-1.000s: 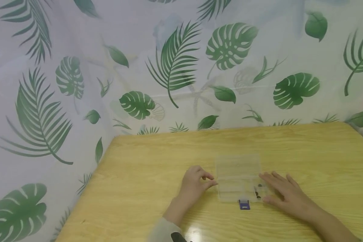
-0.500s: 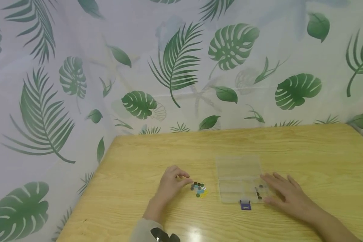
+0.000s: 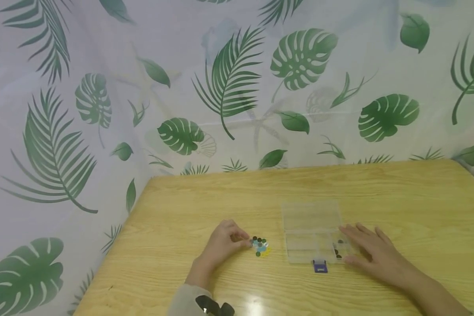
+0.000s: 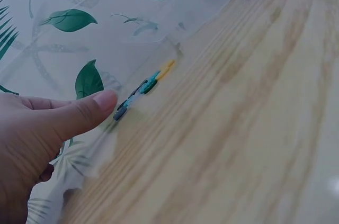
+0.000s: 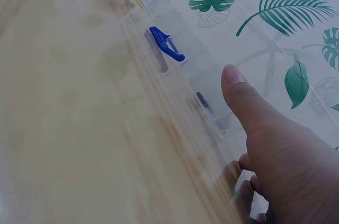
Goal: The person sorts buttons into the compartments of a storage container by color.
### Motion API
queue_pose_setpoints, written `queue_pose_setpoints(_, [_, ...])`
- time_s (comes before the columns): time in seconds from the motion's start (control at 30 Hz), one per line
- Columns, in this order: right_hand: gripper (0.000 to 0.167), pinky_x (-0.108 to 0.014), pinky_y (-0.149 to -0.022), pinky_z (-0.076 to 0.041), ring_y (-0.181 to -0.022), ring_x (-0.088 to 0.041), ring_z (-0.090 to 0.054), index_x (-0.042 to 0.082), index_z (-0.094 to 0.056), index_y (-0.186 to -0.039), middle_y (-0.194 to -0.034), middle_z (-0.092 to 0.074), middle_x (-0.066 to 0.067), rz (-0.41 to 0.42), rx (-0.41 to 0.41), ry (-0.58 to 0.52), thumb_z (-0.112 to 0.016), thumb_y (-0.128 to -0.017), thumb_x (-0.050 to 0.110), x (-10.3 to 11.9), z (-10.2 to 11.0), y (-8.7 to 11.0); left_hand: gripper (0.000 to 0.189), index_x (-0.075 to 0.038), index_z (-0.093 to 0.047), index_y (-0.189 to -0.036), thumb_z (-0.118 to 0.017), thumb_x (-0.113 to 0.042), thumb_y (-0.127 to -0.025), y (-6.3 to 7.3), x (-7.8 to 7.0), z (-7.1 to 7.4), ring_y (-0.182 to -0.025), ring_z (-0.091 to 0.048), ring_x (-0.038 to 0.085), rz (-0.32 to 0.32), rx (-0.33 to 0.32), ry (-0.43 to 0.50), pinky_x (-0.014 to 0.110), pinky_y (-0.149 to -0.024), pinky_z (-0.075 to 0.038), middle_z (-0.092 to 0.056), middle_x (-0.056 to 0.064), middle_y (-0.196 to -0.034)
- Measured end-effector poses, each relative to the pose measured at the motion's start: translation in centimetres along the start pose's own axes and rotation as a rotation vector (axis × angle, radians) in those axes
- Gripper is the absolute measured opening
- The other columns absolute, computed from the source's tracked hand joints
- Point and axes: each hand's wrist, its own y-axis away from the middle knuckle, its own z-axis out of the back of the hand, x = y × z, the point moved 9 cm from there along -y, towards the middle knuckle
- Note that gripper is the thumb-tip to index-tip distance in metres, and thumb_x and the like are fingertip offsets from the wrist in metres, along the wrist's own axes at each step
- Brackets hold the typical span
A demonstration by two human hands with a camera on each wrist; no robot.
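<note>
A pile of small round discs (image 3: 262, 248), dark, green, blue and yellow, lies on the table left of a clear plastic box. My left hand (image 3: 226, 240) is at the pile's left edge, thumb and forefinger pinching a greyish disc (image 3: 251, 242) there. In the left wrist view the thumb covers the forefinger's tip. The clear box (image 3: 301, 242) has its lid (image 3: 311, 215) laid back and a blue latch (image 3: 320, 266) at the front. Several dark discs (image 3: 338, 253) sit in its right-hand compartment. My right hand (image 3: 373, 252) rests along the box's right side, fingers extended.
The wooden table (image 3: 205, 197) reaches back to a white cloth with green leaf prints (image 3: 229, 79), which also hangs along the left side. A dark wrist strap (image 3: 215, 306) shows on my left sleeve.
My left hand has moved left from the box's left side to the pile, and its thumb and forefinger have closed together at the pile's edge. My right hand stays by the box.
</note>
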Motion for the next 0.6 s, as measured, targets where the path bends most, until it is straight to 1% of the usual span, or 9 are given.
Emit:
queue_pose_setpoints(0.13, [0.067, -0.057, -0.111, 0.006, -0.128, -0.053, -0.032, 0.017, -0.037, -0.145, -0.140, -0.044, -0.024, 0.004, -0.005, 0.000, -0.068, -0.086, 0.026, 0.04, 0.01, 0.04, 0.025, -0.022, -0.073, -0.086, -0.076, -0.044, -0.073, 0.09, -0.13, -0.20, -0.075, -0.043, 0.007, -0.015, 0.008, -0.059, 0.021, -0.068, -0.041, -0.052, -0.015, -0.078])
queue_pose_setpoints(0.23, [0.068, -0.057, -0.111, 0.006, -0.128, -0.053, -0.032, 0.017, -0.037, -0.145, -0.140, -0.043, -0.025, 0.005, -0.006, 0.001, -0.068, -0.086, 0.026, 0.01, -0.05, 0.08, 0.026, -0.022, -0.073, -0.085, -0.077, -0.045, -0.073, 0.12, -0.20, -0.36, -0.074, -0.042, 0.006, -0.020, 0.011, -0.087, 0.020, -0.068, -0.040, -0.053, -0.015, -0.078])
queue_pose_setpoints(0.47, [0.067, -0.056, -0.111, 0.008, -0.129, -0.053, -0.031, 0.016, -0.037, -0.145, -0.140, -0.042, -0.025, 0.001, 0.003, -0.004, -0.067, -0.087, 0.027, 0.00, -0.12, 0.06, 0.023, -0.023, -0.072, -0.084, -0.076, -0.043, -0.075, 0.17, -0.02, -0.71, -0.075, -0.042, 0.006, -0.014, 0.017, -0.069, 0.020, -0.068, -0.040, -0.053, -0.016, -0.079])
queue_pose_setpoints(0.6, [0.067, -0.056, -0.112, 0.008, -0.129, -0.052, -0.030, 0.015, -0.037, -0.145, -0.141, -0.042, -0.024, 0.000, 0.008, 0.000, -0.067, -0.087, 0.027, -0.03, -0.08, -0.02, 0.022, -0.024, -0.072, -0.085, -0.076, -0.044, -0.075, 0.16, 0.14, -0.86, -0.075, -0.043, 0.006, -0.022, 0.015, -0.059, 0.021, -0.069, -0.040, -0.053, -0.016, -0.080])
